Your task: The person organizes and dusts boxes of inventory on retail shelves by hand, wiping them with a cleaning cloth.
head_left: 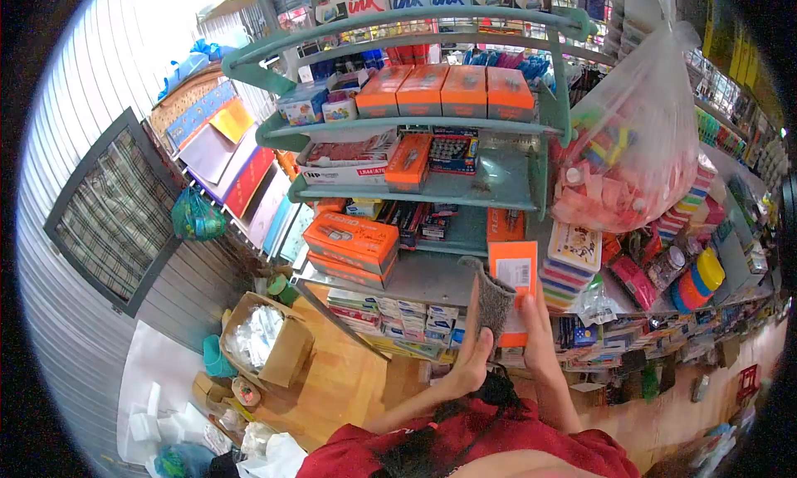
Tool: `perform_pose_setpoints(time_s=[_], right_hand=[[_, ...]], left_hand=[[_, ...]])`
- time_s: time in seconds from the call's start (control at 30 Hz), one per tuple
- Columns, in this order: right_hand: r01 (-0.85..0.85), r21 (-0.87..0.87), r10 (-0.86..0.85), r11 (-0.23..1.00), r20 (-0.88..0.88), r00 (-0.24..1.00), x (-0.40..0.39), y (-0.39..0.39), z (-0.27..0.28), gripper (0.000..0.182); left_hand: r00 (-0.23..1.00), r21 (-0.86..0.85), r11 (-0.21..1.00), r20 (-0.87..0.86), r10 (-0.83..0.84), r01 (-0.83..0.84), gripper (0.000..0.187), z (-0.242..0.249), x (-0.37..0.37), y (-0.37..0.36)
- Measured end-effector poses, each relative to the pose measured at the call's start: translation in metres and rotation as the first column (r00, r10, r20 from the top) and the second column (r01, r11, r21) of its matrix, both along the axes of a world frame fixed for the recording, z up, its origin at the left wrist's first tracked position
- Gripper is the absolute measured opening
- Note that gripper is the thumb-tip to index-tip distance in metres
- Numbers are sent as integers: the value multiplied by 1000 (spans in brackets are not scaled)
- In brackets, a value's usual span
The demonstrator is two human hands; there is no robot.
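My left hand (474, 358) is closed around a folded grey cloth (496, 305), which stands upright against the left side of an orange box (515, 254). My right hand (535, 324) grips that box along its right edge, with fingers and thumb partly hidden. A pale label faces up on the box. Both hands are in front of the shelf rack, close to its lowest level (423, 277). Behind the held box another orange box (503, 222) stands on the rack. Stacked orange boxes (352, 237) lie to the left.
A green metal rack (398, 128) holds orange boxes and battery packs. A bulging plastic bag (627, 163) hangs at right above a stack of striped boxes (569, 266). Below left, an open carton (286, 345) stands on the floor. A glass display edge (344, 324) lies beneath the rack.
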State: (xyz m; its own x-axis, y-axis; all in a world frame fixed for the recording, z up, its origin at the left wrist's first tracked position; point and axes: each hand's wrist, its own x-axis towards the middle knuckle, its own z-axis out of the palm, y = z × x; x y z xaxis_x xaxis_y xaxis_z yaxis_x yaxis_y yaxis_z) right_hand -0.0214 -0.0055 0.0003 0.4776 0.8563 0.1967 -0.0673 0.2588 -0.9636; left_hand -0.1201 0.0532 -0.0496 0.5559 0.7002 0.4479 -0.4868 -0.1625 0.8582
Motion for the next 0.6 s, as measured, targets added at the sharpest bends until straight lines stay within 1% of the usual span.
perform_pose_setpoints(time_s=[0.07, 0.1, 0.13, 0.2, 0.27, 0.3, 0.33, 0.37, 0.4, 0.43, 0.47, 0.57, 0.6], right_hand=[[-22, 5, 21, 1000, 151, 988, -1, 0, -9, 60], [-50, -84, 60, 995, 132, 989, -4, -4, -17, 62], [-95, -77, 105, 992, 133, 985, -11, -7, -19, 63], [-183, -64, 190, 981, 139, 972, -27, -8, -19, 65], [-174, -63, 181, 983, 130, 975, -23, -8, -17, 64], [-173, -61, 179, 983, 124, 976, -23, -6, -17, 64], [-59, -35, 61, 998, 68, 996, -21, -4, -23, 62], [-30, -3, 30, 1000, -24, 999, -17, -1, -16, 61], [-1, 24, 4, 1000, -113, 994, -13, -1, -6, 61], [29, 44, -20, 999, -199, 980, -7, -2, 1, 60], [25, 52, -15, 998, -191, 981, -2, 0, -3, 61], [-24, 46, 27, 999, -50, 998, -6, -1, -15, 64], [-53, -43, 54, 998, 12, 998, -13, -5, -13, 66]], left_hand=[[999, -80, 997, 41, 1, 3, 65, 6, 1, 16], [998, -116, 993, 66, 0, 7, 65, 10, 2, 27], [996, -153, 988, 89, 0, 14, 64, 13, 2, 37], [985, -310, 940, 133, -108, 145, 66, 17, -8, 56], [958, -481, 830, 188, -215, 281, 59, 0, -9, 53], [966, -515, 818, 164, -200, 256, 66, -9, -8, 40], [973, -547, 805, 139, -184, 231, 73, -17, -7, 26], [988, -385, 910, 73, -137, 154, 74, 0, -10, 5], [997, -248, 966, 25, -69, 73, 73, -1, -7, 2], [1000, -108, 994, -12, 17, -18, 72, -1, -4, -1], [1000, -86, 996, -6, 9, -9, 70, 3, -2, 4], [1000, -43, 999, 10, -3, 4, 66, 13, -1, 17], [1000, -28, 1000, 15, -7, 7, 64, 17, -1, 23]])
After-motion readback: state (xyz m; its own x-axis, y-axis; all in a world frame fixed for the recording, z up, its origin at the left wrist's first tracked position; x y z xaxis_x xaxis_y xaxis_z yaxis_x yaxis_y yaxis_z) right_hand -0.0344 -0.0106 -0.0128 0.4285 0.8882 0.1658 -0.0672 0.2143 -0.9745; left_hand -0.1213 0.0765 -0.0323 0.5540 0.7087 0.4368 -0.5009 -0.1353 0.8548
